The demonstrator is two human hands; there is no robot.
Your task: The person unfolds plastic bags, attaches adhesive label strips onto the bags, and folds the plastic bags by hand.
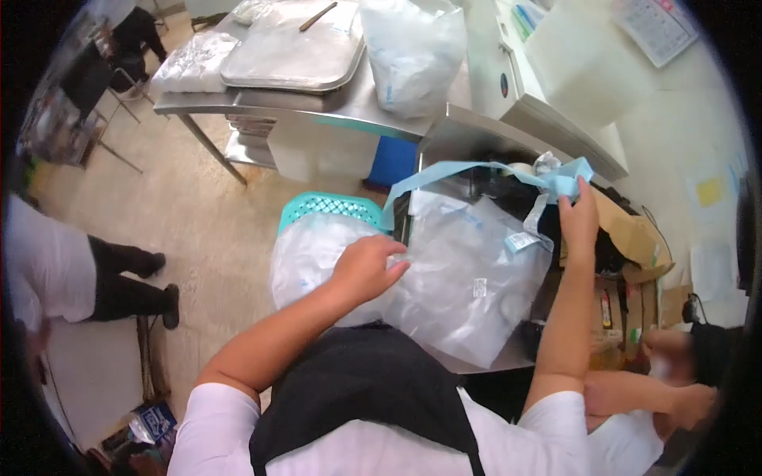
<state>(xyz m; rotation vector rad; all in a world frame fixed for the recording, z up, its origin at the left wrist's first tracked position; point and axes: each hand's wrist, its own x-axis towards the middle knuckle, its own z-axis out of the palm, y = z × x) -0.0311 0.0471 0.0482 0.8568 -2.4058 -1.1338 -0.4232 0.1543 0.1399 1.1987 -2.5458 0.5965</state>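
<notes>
My right hand (580, 213) pinches a bunched end of a long light blue strip (456, 168) above the far right of the bench. From there the strip arcs left and hangs down near the basket. My left hand (367, 268) is open, thumb and fingers apart, over the plastic bags and just below the strip's hanging end. A large clear plastic bag (468, 278) with a small printed label lies flat before me. Beside it, a teal basket (333, 205) is lined with a filled, whitish plastic bag (305, 250). A small printed tag (521, 240) lies by the bag's right edge.
Ahead stands a metal table (341, 107) bearing a tray (294, 47), a wrapped white bundle (194, 63) and a full plastic bag (417, 55). Cardboard (631, 230) is at the right. A person (675, 397) sits close at lower right; another person (63, 262) stands left.
</notes>
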